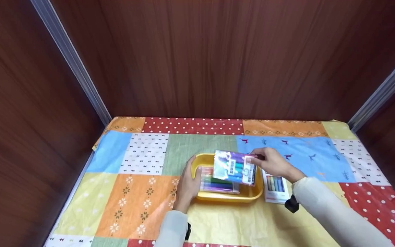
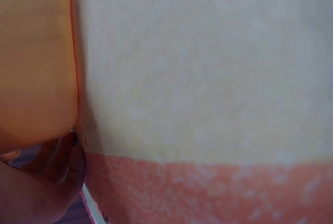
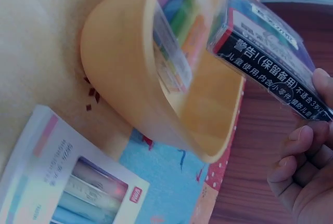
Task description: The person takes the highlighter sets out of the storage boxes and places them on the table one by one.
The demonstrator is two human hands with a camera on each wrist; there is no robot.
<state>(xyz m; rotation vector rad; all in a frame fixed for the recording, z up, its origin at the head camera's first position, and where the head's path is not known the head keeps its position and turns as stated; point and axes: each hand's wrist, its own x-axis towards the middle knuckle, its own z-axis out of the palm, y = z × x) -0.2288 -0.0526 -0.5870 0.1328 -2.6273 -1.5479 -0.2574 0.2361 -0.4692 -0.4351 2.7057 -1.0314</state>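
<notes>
My left hand (image 1: 189, 181) grips the left wall of a yellow plastic basin (image 1: 228, 198), thumb over the rim and fingers along the outside. Between thumb and fingers my right hand (image 1: 274, 163) pinches one end of a flat, shiny purple-blue box (image 1: 230, 167), held tilted above the basin's right part. In the right wrist view this box (image 3: 265, 52) shows a black edge with white Chinese print. Inside the basin lies a clear pack of coloured pens (image 1: 216, 181), partly hidden under the raised box.
Just right of the basin, a white box of highlighter-like pens (image 1: 275, 187) lies on the patchwork tablecloth (image 1: 142, 206). Brown wood-grain panels (image 1: 197, 58) with metal corner strips stand around the table's back and sides.
</notes>
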